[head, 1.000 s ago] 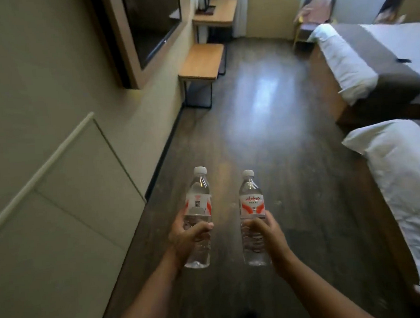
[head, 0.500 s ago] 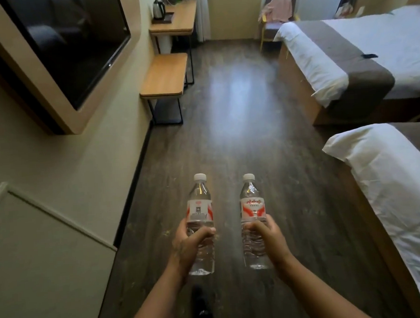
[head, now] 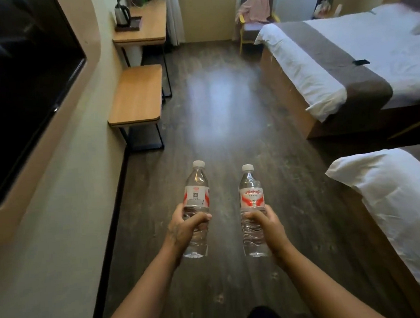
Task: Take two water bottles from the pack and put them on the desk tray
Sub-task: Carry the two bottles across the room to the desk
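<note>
I hold two clear water bottles upright in front of me over the dark wood floor. My left hand (head: 184,230) grips the left bottle (head: 197,196) around its middle; my right hand (head: 267,225) grips the right bottle (head: 251,195) the same way. Both have white caps and red-and-white labels. Far ahead on the left stands the wooden desk (head: 148,31), with a dark tray (head: 132,24) on it carrying a steel kettle (head: 122,14). The bottle pack is out of view.
A low wooden bench (head: 137,97) stands against the left wall before the desk. A wall-mounted TV (head: 20,91) is at left. Two beds (head: 345,59) line the right side, the nearer bed (head: 401,203) close to my right arm. A chair (head: 254,21) with a pink cloth stands at the back.
I have walked forward down the aisle: the TV, bench and desk have come nearer and slid left. Both bottles stay in my hands in the same upright pose.
</note>
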Motion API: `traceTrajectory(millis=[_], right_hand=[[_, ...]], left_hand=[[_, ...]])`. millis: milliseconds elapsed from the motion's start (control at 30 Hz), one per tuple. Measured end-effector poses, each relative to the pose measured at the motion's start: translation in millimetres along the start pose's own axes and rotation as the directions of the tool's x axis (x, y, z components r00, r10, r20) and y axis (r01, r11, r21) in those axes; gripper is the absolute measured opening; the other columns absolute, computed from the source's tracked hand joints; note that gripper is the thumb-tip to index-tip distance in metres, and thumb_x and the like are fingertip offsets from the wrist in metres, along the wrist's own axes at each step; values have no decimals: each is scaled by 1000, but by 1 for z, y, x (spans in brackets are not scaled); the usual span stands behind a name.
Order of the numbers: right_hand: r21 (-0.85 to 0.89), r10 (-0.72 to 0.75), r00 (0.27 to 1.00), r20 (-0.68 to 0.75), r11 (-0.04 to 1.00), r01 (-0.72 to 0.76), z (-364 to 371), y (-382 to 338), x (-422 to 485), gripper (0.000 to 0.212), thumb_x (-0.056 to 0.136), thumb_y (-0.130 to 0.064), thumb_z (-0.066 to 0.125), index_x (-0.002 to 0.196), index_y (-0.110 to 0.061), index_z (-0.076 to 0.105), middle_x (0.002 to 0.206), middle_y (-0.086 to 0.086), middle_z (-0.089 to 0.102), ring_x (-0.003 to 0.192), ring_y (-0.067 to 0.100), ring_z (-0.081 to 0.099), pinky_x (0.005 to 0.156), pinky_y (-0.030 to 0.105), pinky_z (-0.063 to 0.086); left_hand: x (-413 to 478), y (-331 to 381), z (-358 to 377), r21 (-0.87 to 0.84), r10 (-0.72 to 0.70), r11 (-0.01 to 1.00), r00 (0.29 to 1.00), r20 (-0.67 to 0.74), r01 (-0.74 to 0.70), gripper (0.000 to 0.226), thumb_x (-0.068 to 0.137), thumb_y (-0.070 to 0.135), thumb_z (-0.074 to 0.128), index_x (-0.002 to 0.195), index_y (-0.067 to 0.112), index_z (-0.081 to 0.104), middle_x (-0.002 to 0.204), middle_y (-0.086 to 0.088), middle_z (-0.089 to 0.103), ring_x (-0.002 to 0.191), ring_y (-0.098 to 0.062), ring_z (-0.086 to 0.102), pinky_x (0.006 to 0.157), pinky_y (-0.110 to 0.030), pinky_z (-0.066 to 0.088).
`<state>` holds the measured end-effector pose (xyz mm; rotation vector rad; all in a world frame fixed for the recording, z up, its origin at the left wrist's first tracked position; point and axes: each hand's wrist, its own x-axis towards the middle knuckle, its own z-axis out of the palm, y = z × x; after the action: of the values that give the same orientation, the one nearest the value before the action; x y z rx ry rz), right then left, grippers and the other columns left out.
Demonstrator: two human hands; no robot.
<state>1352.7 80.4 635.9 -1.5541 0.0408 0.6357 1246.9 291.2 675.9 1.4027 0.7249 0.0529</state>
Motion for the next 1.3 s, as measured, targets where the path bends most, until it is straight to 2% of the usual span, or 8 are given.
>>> traceTrajectory(millis=[200,400,533,667,833,933,1100,1300], right_hand=[[49,7,1000,-27,999,-5,7,-63,165,76,60,-46,79,125,-11,62,110,18,76,84,25,77,73,39,62],[67,60,998,15,996,-61,5,-127,354,67,67,-39,78,126,-10,62,114,24,74,92,34,74,86,56,61],[5,66,997,34,998,-66,6,-188,462,66,62,-43,79,120,-14,66,110,19,78,89,30,78,77,43,63],[14,73,996,50,997,-73,19,-243,557,69,59,-42,78,120,-11,64,104,17,76,88,29,74,84,51,59],[-25,38,996,85,999,-36,44,-307,706,66,59,-43,77,117,-14,64,101,13,77,82,25,76,72,41,63],[-18,23,998,58,1000,-22,63,-341,803,65,58,-42,77,115,-15,65,104,16,78,85,28,76,77,46,63],[17,40,999,-2,999,-39,93,-406,941,70,58,-42,79,120,-12,65,105,19,78,83,27,76,80,48,61],[21,23,1000,-20,1000,-22,110,-492,1101,70,62,-42,80,123,-11,64,112,23,76,95,36,75,93,59,59]], left_hand=[[168,70,13,-30,-13,999,1000,-2,13,77,60,36,87,131,18,63,118,-20,76,96,-33,77,76,-42,65],[336,138,41,-30,-56,998,995,-79,54,78,54,37,89,126,17,66,114,-21,77,90,-30,76,73,-42,64],[439,199,52,-68,-73,996,992,-105,66,77,53,34,90,123,13,66,104,-18,76,80,-26,74,64,-36,62],[528,247,56,-103,-67,993,991,-120,55,83,54,33,90,130,12,65,109,-19,76,87,-32,75,74,-42,63],[681,307,55,-91,-33,996,992,-123,22,91,49,42,88,132,15,63,120,-22,75,103,-41,77,82,-49,66],[786,345,51,-97,-27,995,995,-93,18,88,51,42,88,131,15,64,121,-23,75,109,-45,75,93,-56,63],[936,429,46,-52,-9,999,1000,-29,7,79,54,42,88,125,19,65,117,-20,76,99,-37,77,78,-44,65],[1102,531,58,-23,2,1000,1000,-2,-2,76,55,43,87,124,21,65,115,-17,77,102,-41,78,84,-51,66]])
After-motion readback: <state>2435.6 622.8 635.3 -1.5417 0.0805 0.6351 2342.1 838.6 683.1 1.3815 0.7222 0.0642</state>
